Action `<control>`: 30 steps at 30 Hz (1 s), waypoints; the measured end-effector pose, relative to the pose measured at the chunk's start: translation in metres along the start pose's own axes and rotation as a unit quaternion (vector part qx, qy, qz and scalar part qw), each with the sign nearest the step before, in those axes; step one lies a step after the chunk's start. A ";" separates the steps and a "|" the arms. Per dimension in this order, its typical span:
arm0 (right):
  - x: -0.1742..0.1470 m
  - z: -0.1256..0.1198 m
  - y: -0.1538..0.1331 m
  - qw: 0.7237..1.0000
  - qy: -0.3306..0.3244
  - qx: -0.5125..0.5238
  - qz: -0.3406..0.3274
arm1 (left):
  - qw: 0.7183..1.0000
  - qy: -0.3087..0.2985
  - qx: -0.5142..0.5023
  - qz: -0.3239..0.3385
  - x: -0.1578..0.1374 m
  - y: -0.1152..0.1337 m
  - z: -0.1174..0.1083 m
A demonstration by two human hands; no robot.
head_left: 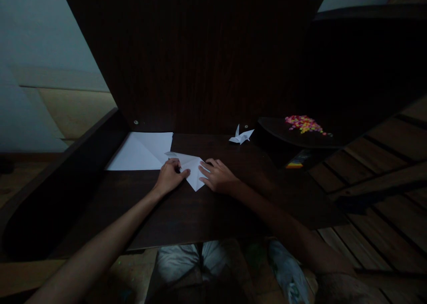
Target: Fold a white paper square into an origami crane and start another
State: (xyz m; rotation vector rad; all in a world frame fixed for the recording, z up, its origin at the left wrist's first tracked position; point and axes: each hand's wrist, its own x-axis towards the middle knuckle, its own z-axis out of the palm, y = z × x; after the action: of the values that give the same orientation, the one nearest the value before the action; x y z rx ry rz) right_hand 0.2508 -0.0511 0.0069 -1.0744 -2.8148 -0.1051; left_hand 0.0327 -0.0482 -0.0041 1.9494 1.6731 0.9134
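Observation:
A partly folded sheet of white paper lies on the dark desk between my hands, one corner pointing toward me. My left hand grips its left side, thumb on top and fingers curled at the edge. Flat on the right part of the sheet, my right hand has its fingers spread. Behind my left hand sits white paper with a diagonal crease. A folded white paper crane stands at the back of the desk, to the right of my hands.
A heap of small colourful pieces lies on a rounded side shelf at right. The dark back panel rises behind the desk, and a raised side board bounds it at left. A plastic bag is below.

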 end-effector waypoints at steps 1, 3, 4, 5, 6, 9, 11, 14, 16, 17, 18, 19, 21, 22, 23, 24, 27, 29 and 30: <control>0.001 -0.001 0.000 1.000 -0.001 0.006 0.006 | 1.000 0.002 0.006 0.000 0.000 0.000 0.001; 0.003 -0.003 0.001 1.000 -0.009 0.018 0.019 | 1.000 0.005 0.009 -0.006 0.000 -0.001 0.002; 0.004 -0.004 0.001 0.999 -0.016 0.023 0.024 | 1.000 0.005 0.007 -0.009 0.000 -0.001 0.003; 0.006 -0.006 0.002 0.999 -0.023 0.026 0.028 | 1.000 0.005 0.004 -0.010 0.000 -0.001 0.003; 0.008 -0.008 0.002 0.999 -0.029 0.028 0.032 | 1.000 0.003 0.005 -0.010 0.000 -0.001 0.004; 0.014 -0.014 0.004 0.997 -0.047 0.034 0.042 | 1.000 -0.004 0.027 -0.005 0.000 0.000 0.004; 0.018 -0.017 0.005 0.996 -0.063 0.037 0.054 | 0.999 -0.010 0.039 0.006 0.000 0.001 0.003; 0.021 -0.021 0.007 0.994 -0.078 0.038 0.067 | 0.999 -0.010 0.046 0.027 0.000 0.003 0.003; 0.021 -0.021 0.008 0.994 -0.078 0.033 0.066 | 0.998 -0.007 0.051 0.041 -0.001 0.004 0.003; 0.021 -0.021 0.008 0.994 -0.079 0.030 0.066 | 0.997 -0.007 0.053 0.049 -0.001 0.005 0.004; 0.020 -0.020 0.008 0.994 -0.078 0.026 0.065 | 0.997 -0.008 0.053 0.057 -0.002 0.005 0.004; 0.019 -0.020 0.007 0.995 -0.076 0.022 0.063 | 0.996 -0.011 0.051 0.066 -0.002 0.005 0.005; 0.017 -0.018 0.006 0.996 -0.066 0.011 0.053 | 0.995 -0.020 0.044 0.083 -0.003 0.005 0.007; 0.016 -0.017 0.006 0.997 -0.060 0.005 0.046 | 0.995 -0.025 0.041 0.092 -0.004 0.005 0.007; 0.015 -0.017 0.005 0.998 -0.054 -0.002 0.040 | 0.993 -0.032 0.040 0.102 -0.004 0.004 0.008; 0.014 -0.017 0.004 0.998 -0.050 -0.008 0.034 | 0.992 -0.040 0.039 0.113 -0.004 0.004 0.009; 0.011 -0.016 0.003 0.999 -0.041 -0.024 0.020 | 0.987 -0.066 0.032 0.146 -0.004 0.004 0.009; 0.009 -0.016 0.003 0.999 -0.036 -0.030 0.009 | 0.983 -0.081 0.027 0.162 -0.004 0.004 0.008; 0.008 -0.015 0.003 0.999 -0.034 -0.032 0.003 | 0.982 -0.087 0.025 0.167 -0.004 0.004 0.007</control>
State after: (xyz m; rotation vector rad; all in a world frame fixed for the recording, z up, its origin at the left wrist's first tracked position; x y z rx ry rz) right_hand 0.2481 -0.0456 0.0227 -1.1195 -2.8866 -0.1615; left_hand 0.0406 -0.0519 -0.0072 2.3167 1.3052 0.7924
